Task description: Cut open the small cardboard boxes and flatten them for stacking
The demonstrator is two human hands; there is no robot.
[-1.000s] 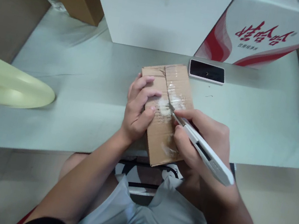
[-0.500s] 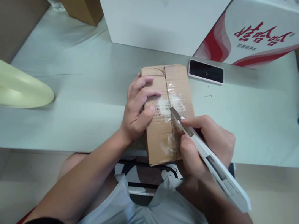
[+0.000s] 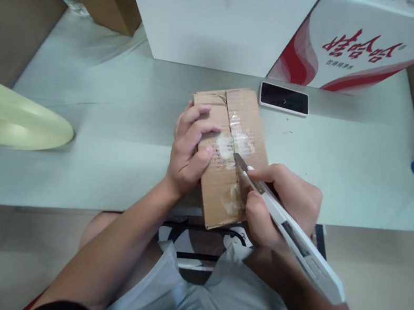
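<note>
The right hand (image 3: 283, 200) is closed around the white handle of a utility knife (image 3: 296, 240). The blade is out, and its tip touches the taped seam (image 3: 234, 138) that runs along the top of a small cardboard box (image 3: 219, 200). The left hand (image 3: 187, 151) holds the left half of this box, with the fingers bent over the top face and pressing down. The box lies at the near edge of the pale table (image 3: 116, 123), just in front of the person's body, and its near end hangs a little over the edge. It looks light and rather stiff, but the worn cardboard may give under pressure and the glossy tape seems slippery, so I think the sides, away from the seam, are the best place to hold it. A dark phone (image 3: 284, 98) lies just behind the box, and behind that stands a white carton with red print (image 3: 354, 47).
</note>
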